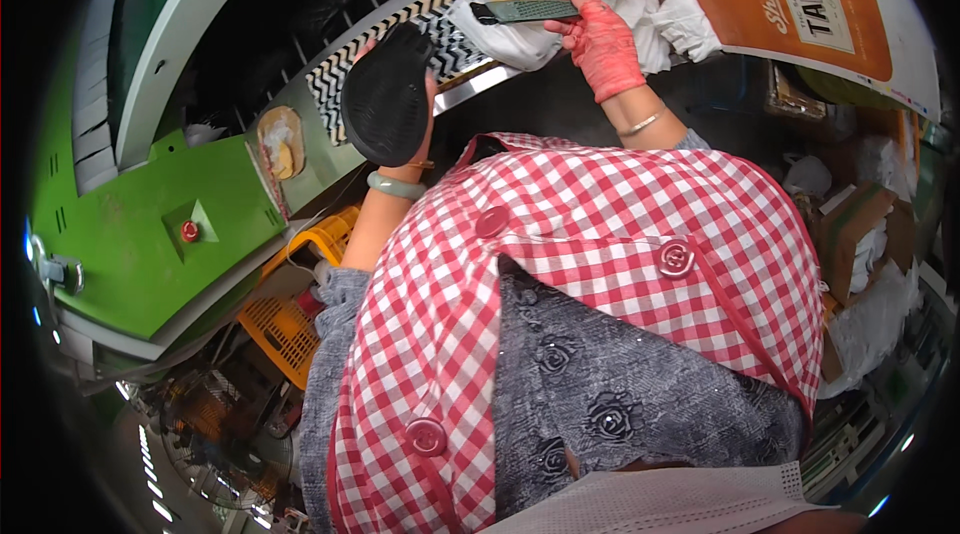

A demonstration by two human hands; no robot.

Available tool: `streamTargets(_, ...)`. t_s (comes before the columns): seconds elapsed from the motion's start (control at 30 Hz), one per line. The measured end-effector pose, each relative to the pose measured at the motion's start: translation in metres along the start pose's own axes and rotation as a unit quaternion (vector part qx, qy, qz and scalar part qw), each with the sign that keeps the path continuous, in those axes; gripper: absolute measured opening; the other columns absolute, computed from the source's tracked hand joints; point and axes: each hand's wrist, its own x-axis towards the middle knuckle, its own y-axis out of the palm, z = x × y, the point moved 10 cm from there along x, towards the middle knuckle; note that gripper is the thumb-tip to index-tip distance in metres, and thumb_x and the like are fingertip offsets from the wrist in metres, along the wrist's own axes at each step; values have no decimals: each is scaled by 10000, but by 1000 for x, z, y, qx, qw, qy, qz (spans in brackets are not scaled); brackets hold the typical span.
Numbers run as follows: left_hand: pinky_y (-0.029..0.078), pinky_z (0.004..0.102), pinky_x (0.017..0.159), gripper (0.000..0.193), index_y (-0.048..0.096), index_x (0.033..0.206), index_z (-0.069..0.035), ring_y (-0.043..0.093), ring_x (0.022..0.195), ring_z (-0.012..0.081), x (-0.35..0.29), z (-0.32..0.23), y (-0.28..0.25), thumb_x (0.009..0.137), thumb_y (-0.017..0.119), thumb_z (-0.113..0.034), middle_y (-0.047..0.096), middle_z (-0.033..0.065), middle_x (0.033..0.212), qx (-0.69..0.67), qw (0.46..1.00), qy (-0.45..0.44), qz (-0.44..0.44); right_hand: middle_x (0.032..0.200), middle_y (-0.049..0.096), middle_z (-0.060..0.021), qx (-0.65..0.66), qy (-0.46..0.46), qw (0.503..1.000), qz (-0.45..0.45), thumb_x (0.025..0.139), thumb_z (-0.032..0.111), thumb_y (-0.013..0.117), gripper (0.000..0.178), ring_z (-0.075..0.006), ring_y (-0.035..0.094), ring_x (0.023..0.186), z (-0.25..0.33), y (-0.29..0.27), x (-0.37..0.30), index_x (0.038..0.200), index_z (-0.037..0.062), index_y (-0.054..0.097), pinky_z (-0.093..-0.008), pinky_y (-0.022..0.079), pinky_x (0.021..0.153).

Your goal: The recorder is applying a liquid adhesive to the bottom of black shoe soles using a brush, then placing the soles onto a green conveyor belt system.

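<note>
My left hand (pixel 428 99) is wrapped round the edge of a black shoe sole (pixel 385 99), its ribbed face turned up; most of the fingers are hidden behind it. In a pinkish-red glove, my right hand (pixel 604 46) grips one end of a flat grey-green tool (pixel 530 10) with a dotted surface and a black tip. The tool points left, apart from the sole. Behind the sole lies a black-and-white zigzag mat (pixel 325 84), and under the tool rests a white bundle (pixel 515 42).
A green machine (pixel 150 234) with a red button (pixel 190 231) stands at the left. Beside it are a small oval tray (pixel 281 142) and a yellow plastic crate (pixel 275 334). White cloth (pixel 688 24) and an orange box (pixel 850 4) sit at the far right. An open carton (pixel 860 234) stands right of me.
</note>
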Motion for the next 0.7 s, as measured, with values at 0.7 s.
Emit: streamTargets(0.7, 524, 277, 744, 546, 269, 1320, -99, 596, 827, 167, 76, -15, -31, 865, 547, -220, 536, 115, 1021, -544, 814, -188, -82, 900, 630, -101, -58, -79, 974, 205, 933, 242, 446, 272, -148, 654, 768, 65, 165, -90, 1001, 18, 583, -165, 488, 542)
